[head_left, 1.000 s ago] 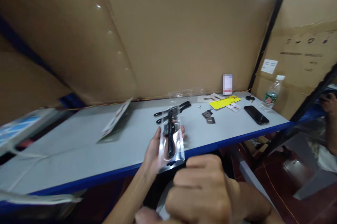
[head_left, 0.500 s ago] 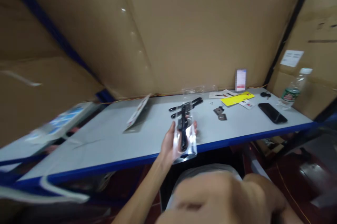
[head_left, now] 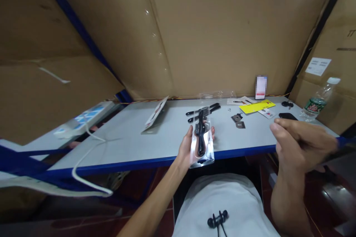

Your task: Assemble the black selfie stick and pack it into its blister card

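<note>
My left hand [head_left: 185, 148] holds a clear plastic packet [head_left: 202, 141] with a long black item inside, upright just above the table's blue front edge [head_left: 133, 163]. My right hand [head_left: 302, 141] hovers at the right, fingers curled and close together; whether anything is in it is unclear. Behind the packet, two black-handled tools [head_left: 204, 111] lie on the grey table top. Black earphones [head_left: 218, 219] rest on my white shirt below.
On the table's right part lie small metal pieces [head_left: 238, 121], a yellow card [head_left: 257, 106], a black phone [head_left: 287, 116], keys [head_left: 287, 104] and a water bottle [head_left: 317, 99]. A printed card [head_left: 155, 115] lies left of centre. A power strip [head_left: 83, 119] sits far left. Cardboard boxes wall the back.
The view has swung left and down. My right hand moved away from the camera to the right and its fist loosened. The left hand still holds the packet.
</note>
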`<control>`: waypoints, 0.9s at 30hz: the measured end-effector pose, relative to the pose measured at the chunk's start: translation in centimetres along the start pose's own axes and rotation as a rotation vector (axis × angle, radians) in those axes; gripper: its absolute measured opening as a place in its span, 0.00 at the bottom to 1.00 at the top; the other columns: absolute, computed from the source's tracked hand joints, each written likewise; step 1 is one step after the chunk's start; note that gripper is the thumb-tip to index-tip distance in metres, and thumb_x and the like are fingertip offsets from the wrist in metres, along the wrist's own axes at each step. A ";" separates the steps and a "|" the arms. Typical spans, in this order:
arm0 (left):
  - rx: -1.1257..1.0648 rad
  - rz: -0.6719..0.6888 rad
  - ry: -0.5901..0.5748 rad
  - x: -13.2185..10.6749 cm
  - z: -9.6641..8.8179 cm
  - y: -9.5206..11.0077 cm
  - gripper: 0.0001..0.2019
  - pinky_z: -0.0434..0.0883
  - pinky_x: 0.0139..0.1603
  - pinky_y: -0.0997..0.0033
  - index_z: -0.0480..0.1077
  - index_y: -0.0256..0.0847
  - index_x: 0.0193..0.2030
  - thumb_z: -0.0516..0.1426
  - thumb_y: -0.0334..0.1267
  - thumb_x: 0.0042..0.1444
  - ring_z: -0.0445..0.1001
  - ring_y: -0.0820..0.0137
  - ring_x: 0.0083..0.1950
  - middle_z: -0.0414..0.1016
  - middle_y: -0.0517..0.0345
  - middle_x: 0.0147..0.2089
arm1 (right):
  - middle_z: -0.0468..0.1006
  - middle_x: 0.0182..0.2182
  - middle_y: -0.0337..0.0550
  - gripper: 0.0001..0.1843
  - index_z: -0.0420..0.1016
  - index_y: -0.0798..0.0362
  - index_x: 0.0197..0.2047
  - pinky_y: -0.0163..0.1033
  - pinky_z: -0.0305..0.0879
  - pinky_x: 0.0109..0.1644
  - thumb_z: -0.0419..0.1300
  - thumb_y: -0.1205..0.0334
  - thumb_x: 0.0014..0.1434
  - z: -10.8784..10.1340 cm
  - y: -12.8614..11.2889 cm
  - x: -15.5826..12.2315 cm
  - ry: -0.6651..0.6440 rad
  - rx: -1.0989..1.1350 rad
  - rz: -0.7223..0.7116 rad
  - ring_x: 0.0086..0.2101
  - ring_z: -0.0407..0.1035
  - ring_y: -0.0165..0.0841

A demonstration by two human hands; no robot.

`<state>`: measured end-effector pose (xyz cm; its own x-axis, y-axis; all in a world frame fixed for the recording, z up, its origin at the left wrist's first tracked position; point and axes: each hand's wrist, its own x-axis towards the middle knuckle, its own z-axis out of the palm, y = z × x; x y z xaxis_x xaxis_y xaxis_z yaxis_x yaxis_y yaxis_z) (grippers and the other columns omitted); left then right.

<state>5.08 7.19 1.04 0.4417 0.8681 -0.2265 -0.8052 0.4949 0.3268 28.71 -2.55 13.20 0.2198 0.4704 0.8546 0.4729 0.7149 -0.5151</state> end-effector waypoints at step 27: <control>0.031 0.012 0.003 -0.3 0.9 -0.2 0.28 0.76 0.51 0.52 0.68 0.40 0.64 0.44 0.55 0.69 0.80 0.58 0.43 0.78 0.43 0.49 | 0.79 0.47 0.58 0.16 0.79 0.57 0.50 0.41 0.65 0.50 0.58 0.74 0.60 16.0 21.0 2.6 -1.000 -0.752 0.293 0.48 0.73 0.46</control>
<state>5.40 6.84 1.84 0.4311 0.8738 -0.2249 -0.7976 0.4856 0.3579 25.57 21.91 3.60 -0.1812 0.9751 0.1274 0.9506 0.2069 -0.2314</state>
